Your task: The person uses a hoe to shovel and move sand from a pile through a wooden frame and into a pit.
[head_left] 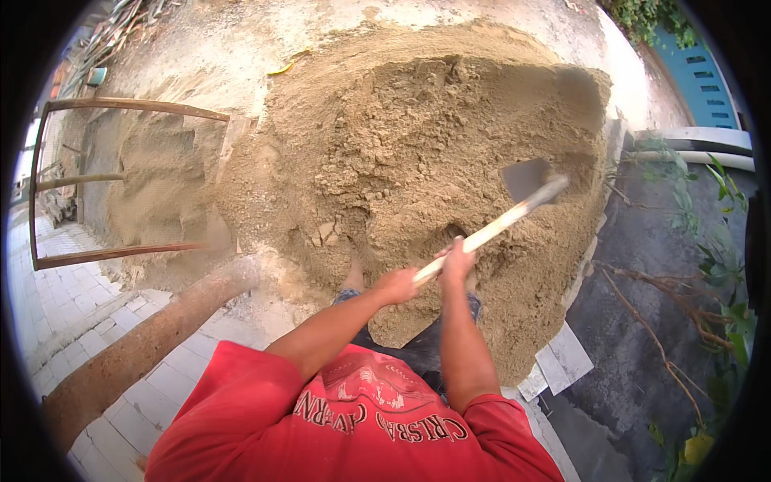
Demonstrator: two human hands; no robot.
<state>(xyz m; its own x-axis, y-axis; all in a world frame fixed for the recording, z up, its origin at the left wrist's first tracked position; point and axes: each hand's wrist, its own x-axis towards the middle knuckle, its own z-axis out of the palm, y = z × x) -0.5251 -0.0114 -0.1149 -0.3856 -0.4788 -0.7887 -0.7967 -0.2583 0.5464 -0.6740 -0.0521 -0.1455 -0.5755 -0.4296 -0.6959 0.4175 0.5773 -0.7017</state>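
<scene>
Both of my hands grip the pale wooden handle of a hoe (499,226). My left hand (396,285) is closed round the handle's near end. Farther up, my right hand (458,262) is wrapped round it too. The handle slants away to the right, and its broad grey metal blade (524,178) is over the right part of a large heap of sand (418,153). Whether the blade touches the sand I cannot tell. My feet are at the near edge of the heap, partly hidden by my arms and the sand.
Left of the heap, a wood-framed mesh screen (132,250) has sand beneath it. A tree trunk (152,345) rises at the lower left beside pale paving (173,357). Grey tiles (566,353), thin branches (642,321) and a dark slab (594,418) lie to the right.
</scene>
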